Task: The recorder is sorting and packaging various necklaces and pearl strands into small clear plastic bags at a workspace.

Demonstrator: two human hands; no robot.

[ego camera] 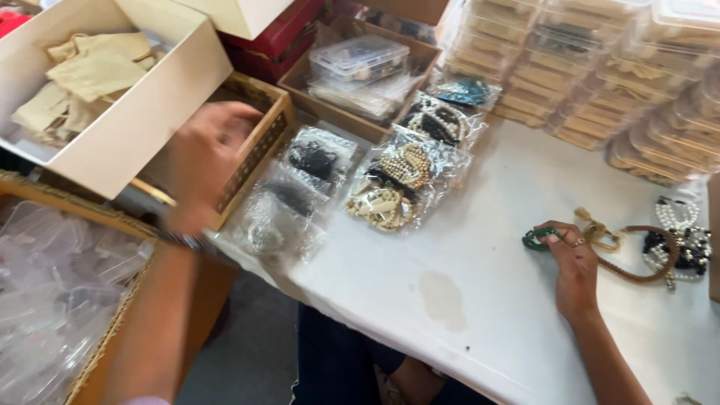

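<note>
Under the right hand (576, 264), whose fingertips pinch a green bead string (537, 239) against the white table (480, 300), loose necklaces (675, 244) lie unbagged just beyond it, with bare cloth nearer the table edge. Between the hands, bagged jewellery packets (397, 180) lie finished. Farther left, the left hand (206, 161), blurred, fingers loosely curled and apparently empty, reaches by the patterned wooden box (259, 139), crowded by the white box (142, 112).

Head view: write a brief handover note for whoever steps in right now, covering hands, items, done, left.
Left hand: open, reaching to the wooden box at the table's left edge, holding nothing visible.
Right hand: pinching green beads on the white table.
Done: bagged jewellery packets laid in rows.
Left: loose necklaces lie unbagged at right.
</note>
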